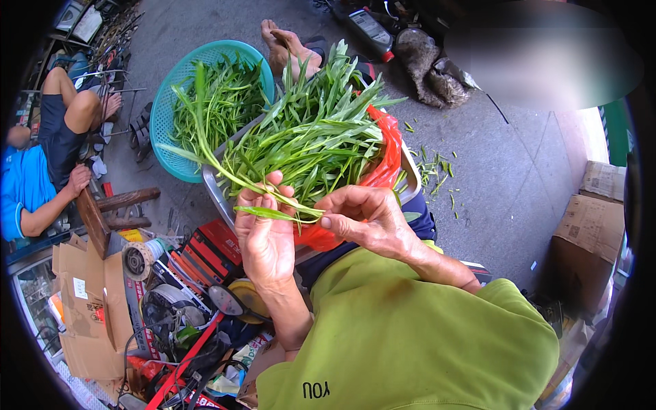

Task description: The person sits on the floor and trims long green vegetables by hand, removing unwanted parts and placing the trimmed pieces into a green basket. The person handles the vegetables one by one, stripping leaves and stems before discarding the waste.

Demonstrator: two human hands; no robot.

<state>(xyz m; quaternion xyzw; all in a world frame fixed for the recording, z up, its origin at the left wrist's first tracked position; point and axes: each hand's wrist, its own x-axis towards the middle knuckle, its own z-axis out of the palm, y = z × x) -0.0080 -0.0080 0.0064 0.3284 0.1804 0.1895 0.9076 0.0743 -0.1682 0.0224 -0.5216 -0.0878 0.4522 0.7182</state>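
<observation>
A long green stalk of leafy greens [217, 164], probably water spinach, runs across both my hands. My left hand [265, 236] is closed on its stem, thumb against fingers, with a narrow leaf sticking out. At the stem's lower end my right hand [369, 217] pinches with thumb and forefinger. Just beyond my hands a big heap of the same greens [321, 143] lies in a grey metal tray [213, 188] on my lap. A red plastic bag [389, 147] lines the tray's right side. To the left, a teal plastic basket [166, 102] holds more greens [222, 102].
Cut stem pieces [437, 171] litter the concrete floor at right. Another person in a blue shirt [31, 181] sits at far left by a wooden stool [96, 219]. Cardboard boxes [591, 239] stand at right. Tools and an opened carton [85, 314] crowd the lower left.
</observation>
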